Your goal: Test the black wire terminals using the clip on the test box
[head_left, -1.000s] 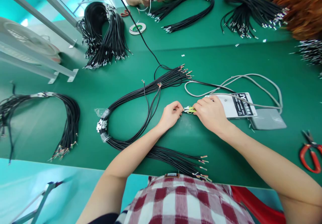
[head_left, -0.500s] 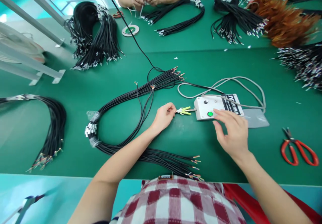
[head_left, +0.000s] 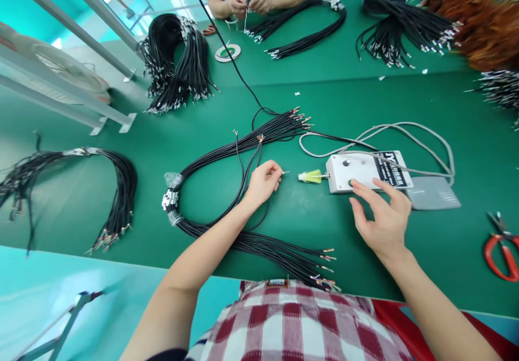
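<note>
At the centre of the frame, the left hand (head_left: 264,181) pinches a thin wire end (head_left: 286,172), its tip facing, yet apart from, the yellow-green chuck (head_left: 311,176) of the white motor box (head_left: 335,179) right of centre. The right hand (head_left: 383,215) has its fingers spread, one fingertip at the box's button (head_left: 351,182). For good work, I'd keep the wire straight and level with the chuck, grip back from its tip, steady the box, and keep the black cable bundle (head_left: 211,153), left of centre, clear.
</note>
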### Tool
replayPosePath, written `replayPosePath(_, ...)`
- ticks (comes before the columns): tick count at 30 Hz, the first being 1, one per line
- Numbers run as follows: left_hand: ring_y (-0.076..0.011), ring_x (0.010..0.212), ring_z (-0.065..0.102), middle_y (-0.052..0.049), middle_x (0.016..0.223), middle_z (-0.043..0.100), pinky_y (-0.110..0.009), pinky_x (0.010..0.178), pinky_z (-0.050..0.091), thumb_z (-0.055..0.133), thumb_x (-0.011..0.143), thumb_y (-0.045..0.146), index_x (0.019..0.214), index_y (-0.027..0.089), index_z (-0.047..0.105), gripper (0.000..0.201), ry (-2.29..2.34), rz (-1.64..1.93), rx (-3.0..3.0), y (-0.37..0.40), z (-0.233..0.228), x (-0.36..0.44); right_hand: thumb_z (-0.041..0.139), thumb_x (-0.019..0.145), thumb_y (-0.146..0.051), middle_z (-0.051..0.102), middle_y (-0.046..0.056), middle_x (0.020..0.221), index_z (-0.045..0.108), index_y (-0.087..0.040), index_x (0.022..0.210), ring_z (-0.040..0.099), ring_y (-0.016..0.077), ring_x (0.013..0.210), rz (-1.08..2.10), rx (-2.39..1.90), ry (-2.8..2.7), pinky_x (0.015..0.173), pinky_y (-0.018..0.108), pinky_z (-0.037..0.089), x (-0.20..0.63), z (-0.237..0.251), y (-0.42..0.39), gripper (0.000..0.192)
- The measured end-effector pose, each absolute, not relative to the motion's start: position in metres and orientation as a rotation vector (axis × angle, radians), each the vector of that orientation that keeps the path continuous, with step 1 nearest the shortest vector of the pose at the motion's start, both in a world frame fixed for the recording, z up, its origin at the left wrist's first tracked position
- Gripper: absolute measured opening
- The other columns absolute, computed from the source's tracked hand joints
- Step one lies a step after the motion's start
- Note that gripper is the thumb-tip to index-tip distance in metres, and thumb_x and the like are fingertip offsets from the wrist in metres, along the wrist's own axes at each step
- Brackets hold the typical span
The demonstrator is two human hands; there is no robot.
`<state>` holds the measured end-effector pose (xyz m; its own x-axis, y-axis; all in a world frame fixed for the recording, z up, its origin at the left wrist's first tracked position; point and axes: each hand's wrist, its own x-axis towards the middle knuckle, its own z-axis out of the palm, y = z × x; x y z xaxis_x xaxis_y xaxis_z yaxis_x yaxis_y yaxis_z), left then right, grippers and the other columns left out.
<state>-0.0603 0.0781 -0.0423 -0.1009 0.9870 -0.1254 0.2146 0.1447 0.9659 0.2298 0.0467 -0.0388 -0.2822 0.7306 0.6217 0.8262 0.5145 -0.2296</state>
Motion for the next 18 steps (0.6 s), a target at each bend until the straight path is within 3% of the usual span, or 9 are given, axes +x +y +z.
replayPosePath(4, -0.0066, 0.051, 0.046, 0.005, 0.060, 0.049, -0.018, 0.050, 0.037, 0.065, 0.080, 0.021, 0.076, 0.017, 0.054, 0.012, 1.618, 1.451, 1.100, 0.095, -0.017, -0.114, 0.068, 0.085, -0.013, 0.075, 0.005, 0.115, 0.065, -0.025, 0.114, 0.063, 0.0281, 0.116, 0.096, -1.164, -2.085, 0.099, 0.046, 0.046, 0.226, -0.034, 0.031, 0.031)
replayPosePath(7, -0.0052, 0.048, 0.038, 0.009, 0.054, 0.037, -0.018, 0.054, 0.037, 0.051, 0.092, 0.017, 0.076, 0.018, 0.040, 0.019, 1.686, 1.547, 0.796, 0.113, 0.002, -0.165, 0.061, 0.092, -0.018, 0.075, 0.004, 0.111, 0.068, -0.026, 0.107, 0.069, 0.0222, 0.105, 0.560, -1.101, -2.102, 0.094, 0.040, 0.053, 0.224, -0.037, 0.018, 0.018)
replayPosePath(10, -0.0071, 0.065, 0.052, 0.005, 0.065, 0.049, -0.024, 0.071, 0.046, 0.035, 0.102, 0.024, 0.078, 0.019, 0.032, 0.025, 1.703, 1.526, 0.824, 0.114, 0.009, -0.181, 0.054, 0.097, -0.026, 0.075, 0.005, 0.111, 0.069, -0.025, 0.107, 0.071, 0.0204, 0.100, 0.979, -1.152, -2.077, 0.091, 0.038, 0.056, 0.224, -0.042, 0.009, 0.018)
replayPosePath(12, -0.0089, 0.076, 0.056, 0.003, 0.078, 0.056, -0.026, 0.077, 0.047, 0.038, 0.103, 0.032, 0.085, 0.020, 0.037, 0.022, 1.687, 1.487, 0.943, 0.094, 0.005, -0.161, 0.052, 0.099, -0.030, 0.074, 0.006, 0.112, 0.070, -0.025, 0.109, 0.070, 0.0218, 0.102, 1.119, -1.197, -2.056, 0.092, 0.040, 0.056, 0.223, -0.042, 0.006, 0.021)
replayPosePath(14, -0.0108, 0.082, 0.057, 0.002, 0.087, 0.061, -0.025, 0.079, 0.047, 0.062, 0.092, 0.034, 0.095, 0.020, 0.048, 0.020, 1.606, 1.357, 1.123, 0.062, 0.000, -0.124, 0.051, 0.099, -0.033, 0.074, 0.006, 0.111, 0.070, -0.025, 0.109, 0.070, 0.0233, 0.102, 1.196, -1.221, -2.037, 0.093, 0.041, 0.056, 0.222, -0.039, 0.006, 0.024)
replayPosePath(16, -0.0166, 0.083, 0.061, -0.002, 0.085, 0.065, -0.029, 0.079, 0.050, 0.081, 0.074, 0.030, 0.087, 0.019, 0.059, 0.029, 1.398, 1.051, 1.324, 0.026, -0.004, -0.083, 0.049, 0.100, -0.036, 0.075, 0.007, 0.110, 0.071, -0.024, 0.108, 0.071, 0.0234, 0.099, 1.290, -1.229, -2.004, 0.092, 0.041, 0.056, 0.219, -0.036, 0.007, 0.026)
replayPosePath(18, -0.0213, 0.101, 0.060, -0.008, 0.104, 0.066, -0.034, 0.091, 0.048, 0.069, 0.085, 0.026, 0.096, 0.019, 0.065, 0.013, 0.982, 0.456, 1.770, -0.003, -0.005, -0.051, 0.048, 0.100, -0.039, 0.075, 0.006, 0.107, 0.071, -0.024, 0.108, 0.071, 0.0223, 0.098, 1.416, -1.227, -1.945, 0.092, 0.039, 0.055, 0.216, -0.033, 0.009, 0.028)
